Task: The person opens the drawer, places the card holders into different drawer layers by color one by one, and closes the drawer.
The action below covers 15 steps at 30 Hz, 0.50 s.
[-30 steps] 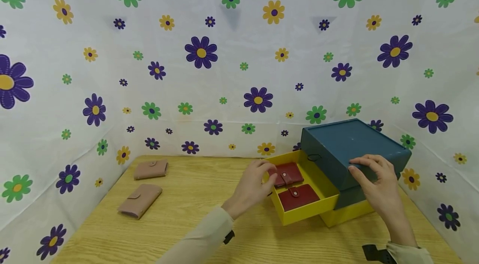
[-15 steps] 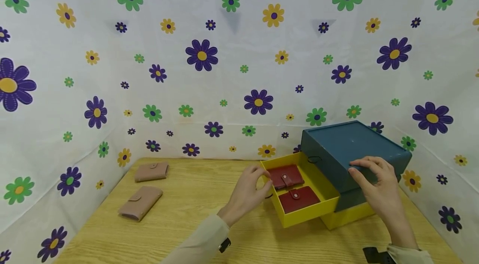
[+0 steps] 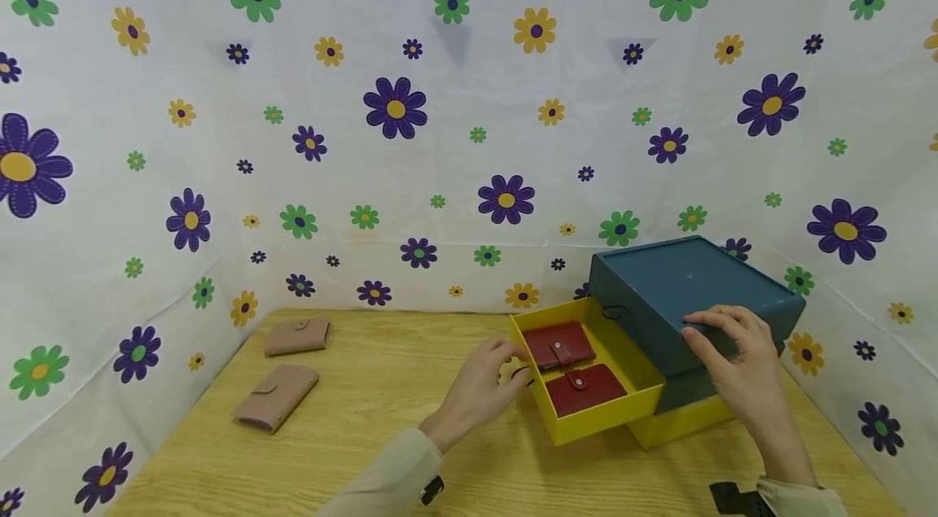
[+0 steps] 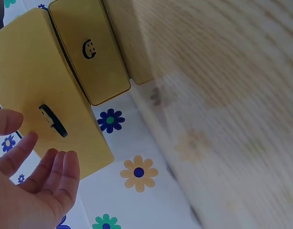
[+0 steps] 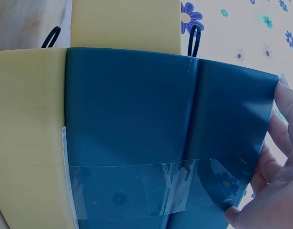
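Note:
My left hand (image 3: pixel 476 388) hovers just beside the front of a pulled-out yellow drawer (image 3: pixel 601 419), its fingers loosely bent near a black loop handle (image 4: pixel 53 121). In the left wrist view the fingertips stand apart from that loop. Inside the drawer lie two dark red snap-button wallets, one at the back (image 3: pixel 560 344) and one nearer me (image 3: pixel 585 391). My right hand (image 3: pixel 743 362) rests on the near top edge of the blue box stack (image 3: pixel 689 277). The right wrist view shows its thumb and fingers spread along the blue box's edge, without a curled grip.
Two pinkish-beige wallets, one behind (image 3: pixel 296 336) and one in front (image 3: pixel 274 397), lie on the left of the wooden table (image 3: pixel 381 387). A lower yellow box (image 3: pixel 685 423) sits under the stack. Flower-printed cloth (image 3: pixel 440 151) encloses the back and sides.
My left hand has drawn back from over the drawer's rim and lowered to the left, beside the front loop. The right hand, drawer and wallets stay put.

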### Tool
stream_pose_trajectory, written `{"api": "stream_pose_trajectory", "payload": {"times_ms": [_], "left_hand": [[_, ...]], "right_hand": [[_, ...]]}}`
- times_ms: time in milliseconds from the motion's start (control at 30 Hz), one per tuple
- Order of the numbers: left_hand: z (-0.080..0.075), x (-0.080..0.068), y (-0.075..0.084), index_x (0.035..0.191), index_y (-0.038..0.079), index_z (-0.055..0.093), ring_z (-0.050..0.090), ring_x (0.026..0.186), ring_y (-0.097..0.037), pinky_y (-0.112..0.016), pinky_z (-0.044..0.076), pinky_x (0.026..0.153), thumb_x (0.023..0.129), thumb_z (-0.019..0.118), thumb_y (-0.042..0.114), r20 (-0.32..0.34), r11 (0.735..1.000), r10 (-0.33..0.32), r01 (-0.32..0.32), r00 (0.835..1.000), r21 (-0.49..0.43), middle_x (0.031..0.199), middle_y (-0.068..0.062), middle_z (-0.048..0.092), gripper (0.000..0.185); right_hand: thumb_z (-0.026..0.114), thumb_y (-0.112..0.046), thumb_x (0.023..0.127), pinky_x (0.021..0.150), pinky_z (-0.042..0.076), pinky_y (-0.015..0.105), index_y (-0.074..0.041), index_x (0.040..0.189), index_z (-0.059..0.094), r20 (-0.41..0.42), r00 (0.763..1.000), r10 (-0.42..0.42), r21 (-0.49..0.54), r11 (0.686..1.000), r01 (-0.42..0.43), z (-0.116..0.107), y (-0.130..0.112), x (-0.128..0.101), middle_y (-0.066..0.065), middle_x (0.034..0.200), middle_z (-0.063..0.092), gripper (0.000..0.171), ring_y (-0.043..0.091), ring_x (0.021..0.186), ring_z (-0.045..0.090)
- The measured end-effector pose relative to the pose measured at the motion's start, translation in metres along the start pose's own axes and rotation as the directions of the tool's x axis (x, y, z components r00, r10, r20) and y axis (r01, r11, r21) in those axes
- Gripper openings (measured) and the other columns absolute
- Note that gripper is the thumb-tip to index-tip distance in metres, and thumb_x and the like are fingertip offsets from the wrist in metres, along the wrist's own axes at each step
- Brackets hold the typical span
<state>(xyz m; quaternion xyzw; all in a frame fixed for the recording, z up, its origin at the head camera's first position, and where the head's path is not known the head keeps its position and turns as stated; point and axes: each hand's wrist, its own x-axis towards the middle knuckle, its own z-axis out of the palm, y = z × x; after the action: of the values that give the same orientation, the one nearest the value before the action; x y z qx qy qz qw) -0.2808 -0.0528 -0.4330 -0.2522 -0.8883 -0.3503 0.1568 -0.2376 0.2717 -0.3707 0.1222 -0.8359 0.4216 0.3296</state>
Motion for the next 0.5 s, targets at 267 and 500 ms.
{"api": "stream_pose_trajectory", "payload": {"times_ms": [267,500], "left_hand": [[0.0043,-0.0027,-0.0024,0.104,0.018,0.068,0.061,0.097,-0.018,-0.023,0.049,0.074,0.095,0.063,0.025,0.034,1.000,0.011,-0.010,0.999,-0.030,0.112,0.001,0.064,0.013],[0.0046,-0.0046,-0.0025,0.105,0.015,0.068,0.062,0.098,-0.015,-0.024,0.052,0.078,0.092,0.067,0.021,0.053,0.999,0.042,-0.042,0.998,0.000,0.111,-0.001,0.065,0.014]], "right_hand": [[0.068,-0.007,0.091,0.096,0.023,0.066,0.000,0.104,0.070,-0.013,1.000,-0.014,0.009,1.000,0.014,-0.0001,0.0025,0.0003,0.000,0.111,0.050,0.015,0.029,0.122,0.031],[0.067,-0.010,0.093,0.097,0.022,0.067,0.000,0.105,0.069,0.003,1.000,0.009,0.010,1.000,-0.009,-0.0010,-0.0005,0.0003,0.004,0.112,0.049,0.016,0.036,0.124,0.031]]}}
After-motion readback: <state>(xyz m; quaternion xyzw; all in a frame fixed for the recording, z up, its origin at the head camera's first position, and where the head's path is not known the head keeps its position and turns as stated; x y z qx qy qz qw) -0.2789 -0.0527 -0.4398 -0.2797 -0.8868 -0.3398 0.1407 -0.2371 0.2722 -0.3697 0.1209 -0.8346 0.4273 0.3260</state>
